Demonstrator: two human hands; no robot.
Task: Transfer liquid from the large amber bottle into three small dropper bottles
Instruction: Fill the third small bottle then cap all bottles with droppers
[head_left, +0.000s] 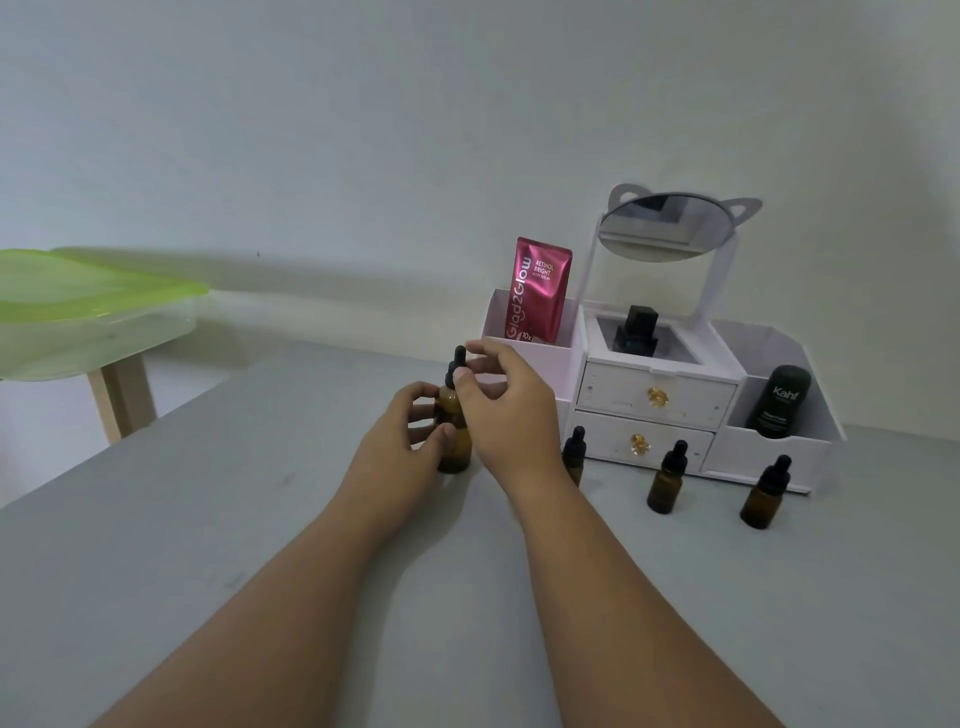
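Head view, frame centre: my left fingers (441, 434) clasp the upright bottle (457, 453); right fingers (485, 351) ring its cap (459, 359), grip unclear.

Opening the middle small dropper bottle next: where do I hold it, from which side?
Probably its amber body, from the near side: the middle small dropper bottle stands upright, touching nothing, the white organizer behind it, and the black cap stays free.
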